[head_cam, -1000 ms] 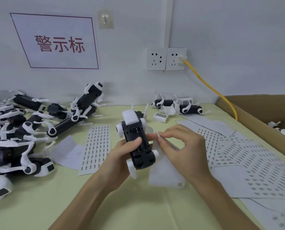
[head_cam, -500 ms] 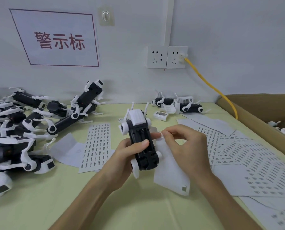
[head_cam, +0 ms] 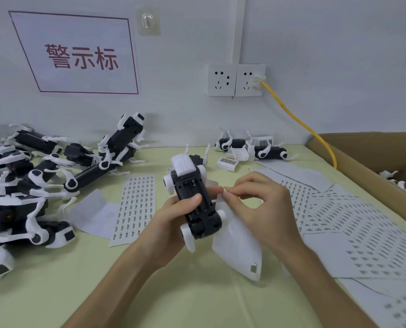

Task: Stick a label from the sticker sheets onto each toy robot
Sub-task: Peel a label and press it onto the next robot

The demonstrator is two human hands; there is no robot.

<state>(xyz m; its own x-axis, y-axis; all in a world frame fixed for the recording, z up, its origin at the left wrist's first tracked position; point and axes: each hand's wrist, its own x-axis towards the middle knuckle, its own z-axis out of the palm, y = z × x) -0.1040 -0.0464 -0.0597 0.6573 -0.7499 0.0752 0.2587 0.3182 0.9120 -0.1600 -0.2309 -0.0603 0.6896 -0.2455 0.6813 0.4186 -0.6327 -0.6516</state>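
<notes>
My left hand (head_cam: pixel 171 223) grips a black and white toy robot (head_cam: pixel 195 200) belly-up above the table, thumb across its black underside. My right hand (head_cam: pixel 263 209) pinches a small white label (head_cam: pixel 224 191) between thumb and forefinger, right beside the robot's right flank. A nearly bare white backing sheet (head_cam: pixel 240 252) hangs down under my right hand, close to the robot. A full sticker sheet (head_cam: pixel 135 207) lies flat to the left of the robot.
A heap of toy robots (head_cam: pixel 31 190) fills the table's left side. Two more robots (head_cam: pixel 251 147) lie by the wall. Several sticker sheets (head_cam: pixel 353 223) spread over the right. A cardboard box (head_cam: pixel 372 162) stands at the right edge, with a yellow cable (head_cam: pixel 299 121) running to it from the wall socket.
The robot has tilted and risen slightly in my left hand. My right hand has stayed at the robot's right side with the label, and the backing sheet has swung lower.
</notes>
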